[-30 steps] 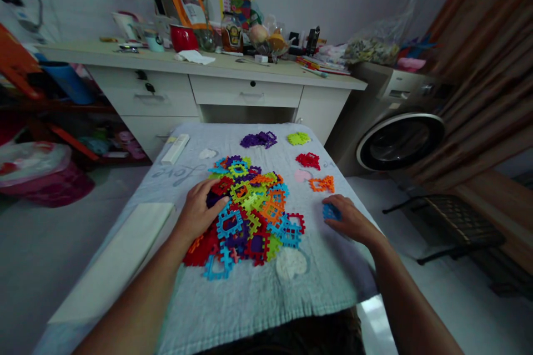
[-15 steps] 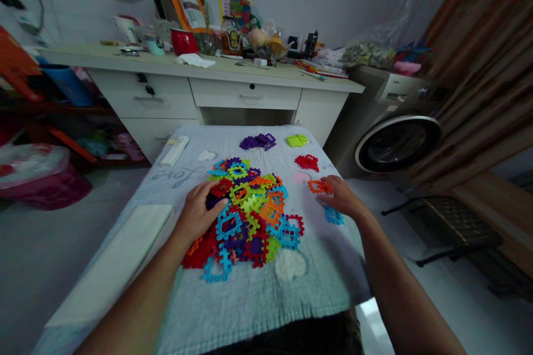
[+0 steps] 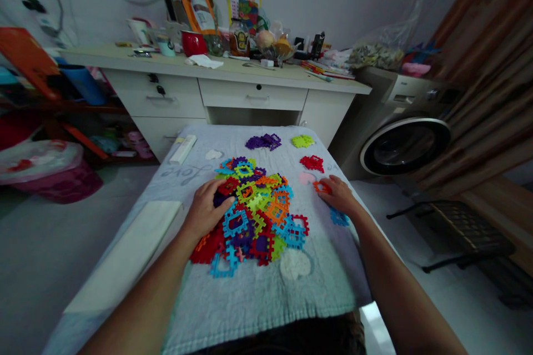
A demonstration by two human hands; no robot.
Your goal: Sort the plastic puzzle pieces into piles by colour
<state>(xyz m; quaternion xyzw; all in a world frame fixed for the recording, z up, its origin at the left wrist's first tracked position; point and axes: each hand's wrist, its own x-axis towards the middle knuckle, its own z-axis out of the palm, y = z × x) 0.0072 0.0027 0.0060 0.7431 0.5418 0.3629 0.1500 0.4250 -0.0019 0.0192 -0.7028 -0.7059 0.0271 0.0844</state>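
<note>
A heap of colourful plastic interlocking building pieces (image 3: pixel 258 208), mostly square frames with notched edges, lies in the middle of the cloth. My left hand (image 3: pixel 208 205) rests on the heap's left side, thumb spread away from the fingers, touching dark purple and red pieces. To the right, my right hand (image 3: pixel 338 194) has its thumb and fingers around an orange building piece (image 3: pixel 320 187) low on the cloth. Just beneath that hand lie blue pieces (image 3: pixel 339 217). Beyond it sit small groups of red pieces (image 3: pixel 312 163), lime-green pieces (image 3: pixel 302 141) and purple pieces (image 3: pixel 264 141).
The cloth-covered table (image 3: pixel 266 299) also carries a long white block (image 3: pixel 129 255) and a small white box (image 3: pixel 183 149) along its left. A white desk (image 3: pixel 250 75) with jars and papers stands behind. Right are a washing machine (image 3: pixel 400 122) and a woven stool (image 3: pixel 458 227).
My right hand has shifted slightly left over the orange piece and covers more of it. My left hand stays on the heap. The whole view has swung a little to the left.
</note>
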